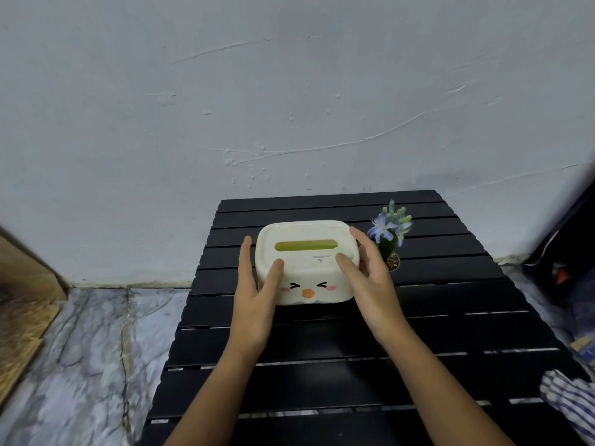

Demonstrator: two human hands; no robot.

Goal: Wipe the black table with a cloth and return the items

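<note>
Standing on the black table point(450, 317), the tissue box point(306, 262) is clasped between your left hand point(257, 291) and right hand point(370, 284), thumbs curled on top; likely you're returning items. Next, release beside the flower pot point(391, 239); cloth point(570, 403) rests right.

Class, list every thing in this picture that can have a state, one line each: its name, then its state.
tissue box: upright on the table, gripped at both sides, slot on top showing no tissue.
left hand: grips the box's left side.
right hand: grips the box's right side.
potted flower: upright, in bloom, beside the box.
striped cloth: crumpled at the table's right edge.
black table: slatted top.
</note>
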